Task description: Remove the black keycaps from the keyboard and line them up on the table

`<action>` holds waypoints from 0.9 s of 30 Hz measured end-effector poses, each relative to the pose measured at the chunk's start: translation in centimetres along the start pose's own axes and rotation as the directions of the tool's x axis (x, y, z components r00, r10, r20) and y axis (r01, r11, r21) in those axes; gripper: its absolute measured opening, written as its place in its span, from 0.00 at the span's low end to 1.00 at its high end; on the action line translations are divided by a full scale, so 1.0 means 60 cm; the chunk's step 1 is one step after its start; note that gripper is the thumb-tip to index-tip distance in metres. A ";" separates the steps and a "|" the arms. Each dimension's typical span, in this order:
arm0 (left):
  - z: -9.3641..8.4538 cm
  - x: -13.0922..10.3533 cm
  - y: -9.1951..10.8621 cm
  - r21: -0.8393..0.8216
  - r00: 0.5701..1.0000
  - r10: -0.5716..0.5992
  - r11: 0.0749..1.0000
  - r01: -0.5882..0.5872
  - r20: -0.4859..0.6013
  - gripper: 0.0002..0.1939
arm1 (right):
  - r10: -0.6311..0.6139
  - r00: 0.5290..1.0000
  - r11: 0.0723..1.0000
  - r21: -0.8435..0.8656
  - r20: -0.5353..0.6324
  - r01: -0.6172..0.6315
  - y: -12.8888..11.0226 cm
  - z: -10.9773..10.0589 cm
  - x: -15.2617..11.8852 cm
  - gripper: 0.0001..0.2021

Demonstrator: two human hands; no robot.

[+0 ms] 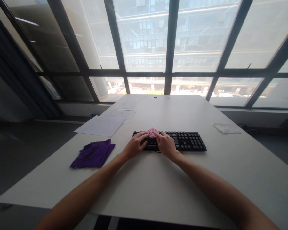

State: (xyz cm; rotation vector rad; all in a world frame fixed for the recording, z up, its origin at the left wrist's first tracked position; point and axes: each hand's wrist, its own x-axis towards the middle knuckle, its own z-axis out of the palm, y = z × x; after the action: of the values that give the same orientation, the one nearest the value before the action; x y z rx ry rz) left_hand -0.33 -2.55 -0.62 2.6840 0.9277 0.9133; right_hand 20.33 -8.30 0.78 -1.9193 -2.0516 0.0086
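A pink round disc with concentric rings [153,133] is at the left part of a black keyboard [190,142], over its keys. My left hand [135,145] has its fingertips at the disc's left edge, with the thumb lower down near the keys. On the other side, my right hand [167,144] grips the disc's right edge between thumb and fingers. Whether the disc presses on the keys or is held just above them is hard to see. The hands hide some of the keyboard's left half.
Left of the keyboard lies a folded purple cloth [93,155] with a small black item [91,151] on it. Sheets of paper [100,125] spread along the left edge of the white table [144,188]. A flat clear packet [225,128] lies at the right. Windows stand behind.
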 end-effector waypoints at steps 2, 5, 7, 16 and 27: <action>-0.002 0.001 0.003 -0.011 1.000 -0.007 1.000 0.007 -0.015 0.21 | 0.003 1.000 1.000 0.017 -0.018 -0.003 0.002 -0.001 0.000 0.22; -0.005 0.001 0.007 -0.018 1.000 -0.010 1.000 0.009 -0.028 0.20 | 0.011 0.999 0.999 0.045 -0.034 -0.009 0.008 -0.002 0.002 0.23; -0.005 0.001 0.007 -0.018 1.000 -0.007 1.000 0.007 -0.029 0.19 | 0.015 0.999 0.998 0.059 -0.044 -0.012 0.012 -0.001 0.004 0.22; 0.000 0.000 -0.001 -0.005 0.999 0.033 0.999 -0.033 0.013 0.20 | -0.007 0.998 0.999 0.052 -0.059 0.010 0.013 0.001 0.008 0.18; 0.001 0.002 -0.003 -0.021 0.999 0.040 0.999 -0.039 0.010 0.21 | -0.017 0.997 0.998 0.067 -0.070 0.022 0.013 0.006 0.006 0.19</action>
State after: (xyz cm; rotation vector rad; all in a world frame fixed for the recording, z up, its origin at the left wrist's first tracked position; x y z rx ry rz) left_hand -0.36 -2.32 -0.67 2.6957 0.8609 0.9115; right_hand 21.00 -7.76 0.32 -1.8339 -1.9989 0.0065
